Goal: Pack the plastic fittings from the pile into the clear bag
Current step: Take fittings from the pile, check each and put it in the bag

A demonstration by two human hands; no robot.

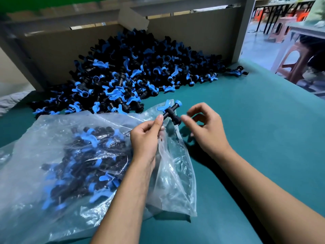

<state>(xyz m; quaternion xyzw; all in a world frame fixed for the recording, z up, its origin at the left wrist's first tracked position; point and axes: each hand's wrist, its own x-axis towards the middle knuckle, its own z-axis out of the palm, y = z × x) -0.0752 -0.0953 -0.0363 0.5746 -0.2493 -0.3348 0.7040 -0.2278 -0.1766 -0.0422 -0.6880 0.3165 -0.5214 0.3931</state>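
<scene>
Head view: at lower left the bag [58, 155], already well filled, is laid flat on the green table [246, 138]. Its mouth and one fitting [171, 112] are pinched by the left hand [146, 140], presumably to hold the opening ready. The right hand [204, 125] is half-curled, empty, fingertip at the fitting. The pile [133, 71] is banked against cardboard [52, 50] at upper centre. Stools [295, 62] are seen at upper right.

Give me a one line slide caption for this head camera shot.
Left hand holds a black-and-blue fitting above the clear bag, right hand alongside, pile behind.
</scene>
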